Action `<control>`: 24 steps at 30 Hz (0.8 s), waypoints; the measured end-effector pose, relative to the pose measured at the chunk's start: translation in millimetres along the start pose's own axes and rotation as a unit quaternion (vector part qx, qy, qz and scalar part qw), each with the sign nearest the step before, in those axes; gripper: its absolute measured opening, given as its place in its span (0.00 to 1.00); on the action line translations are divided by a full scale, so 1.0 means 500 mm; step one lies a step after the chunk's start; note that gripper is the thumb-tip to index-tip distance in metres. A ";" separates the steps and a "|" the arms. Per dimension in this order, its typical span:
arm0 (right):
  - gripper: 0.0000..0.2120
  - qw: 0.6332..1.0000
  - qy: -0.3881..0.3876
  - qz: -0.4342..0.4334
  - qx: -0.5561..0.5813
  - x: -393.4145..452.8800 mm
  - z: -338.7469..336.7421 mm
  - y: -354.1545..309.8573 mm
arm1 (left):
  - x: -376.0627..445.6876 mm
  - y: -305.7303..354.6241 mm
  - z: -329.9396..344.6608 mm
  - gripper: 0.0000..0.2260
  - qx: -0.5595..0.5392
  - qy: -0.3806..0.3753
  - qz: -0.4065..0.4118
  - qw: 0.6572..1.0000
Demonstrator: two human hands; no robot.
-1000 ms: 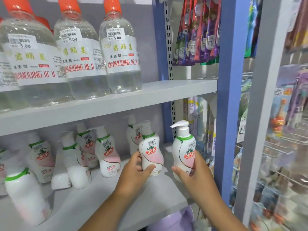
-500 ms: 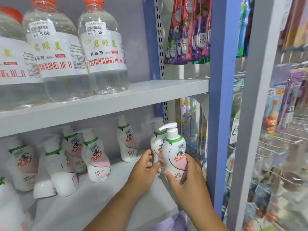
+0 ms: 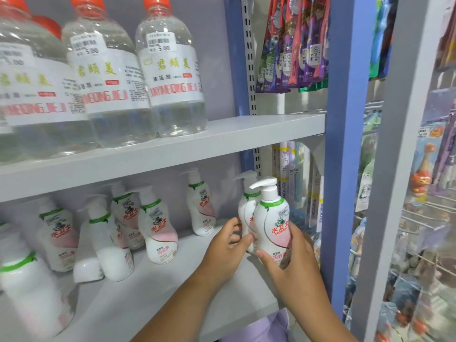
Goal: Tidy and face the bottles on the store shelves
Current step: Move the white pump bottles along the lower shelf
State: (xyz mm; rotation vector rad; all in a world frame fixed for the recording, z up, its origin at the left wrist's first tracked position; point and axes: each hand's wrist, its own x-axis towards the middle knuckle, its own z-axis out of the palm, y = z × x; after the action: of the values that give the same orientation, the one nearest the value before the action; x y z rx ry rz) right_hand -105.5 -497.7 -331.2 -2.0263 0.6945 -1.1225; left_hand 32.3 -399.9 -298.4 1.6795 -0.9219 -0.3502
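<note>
On the lower grey shelf (image 3: pixel 153 299) stand several white pump bottles with green collars and pink labels. My right hand (image 3: pixel 293 257) grips the front pump bottle (image 3: pixel 272 218) near the shelf's right end, its label facing me. Directly behind it stands a second pump bottle (image 3: pixel 246 206), and my left hand (image 3: pixel 225 245) holds that one from the left side. Both bottles are upright and nearly touching. More pump bottles (image 3: pixel 158 228) stand scattered to the left, some turned away.
Large clear bottles with orange caps (image 3: pixel 170 77) line the upper shelf (image 3: pixel 222 141). A blue upright post (image 3: pixel 341 169) bounds the shelf on the right. Hanging toothbrush packs (image 3: pixel 293 45) and wire hooks with toys fill the right side.
Both hands brought their pump bottles together toward the shelf's right end; the left bottle now stands right behind the right one. The view shifted slightly.
</note>
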 end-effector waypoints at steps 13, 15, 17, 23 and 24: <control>0.23 0.984 -0.127 -0.029 0.124 -0.016 0.117 -0.164 | -0.059 -0.038 -0.214 0.24 0.103 0.380 -0.079 0.916; 0.30 0.984 -0.155 0.024 0.078 0.067 0.193 -0.193 | -0.055 -0.058 -0.229 0.23 0.080 0.338 -0.085 0.934; 0.37 0.984 -0.157 0.065 0.047 0.129 0.265 -0.204 | -0.059 -0.075 -0.241 0.16 0.062 0.320 -0.092 0.941; 0.29 0.992 -0.116 0.055 -0.007 0.176 0.361 -0.162 | -0.061 -0.106 -0.247 0.13 0.041 0.336 -0.098 0.936; 0.27 0.993 -0.106 0.050 -0.018 0.173 0.361 -0.160 | -0.059 -0.109 -0.248 0.14 0.036 0.340 -0.099 0.934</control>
State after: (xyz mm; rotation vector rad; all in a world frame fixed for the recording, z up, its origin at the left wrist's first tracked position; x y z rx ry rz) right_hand 102.2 -454.2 -293.3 -2.0797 0.7027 -0.8294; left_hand 115.2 -290.1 -315.3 1.7860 -0.2525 0.1438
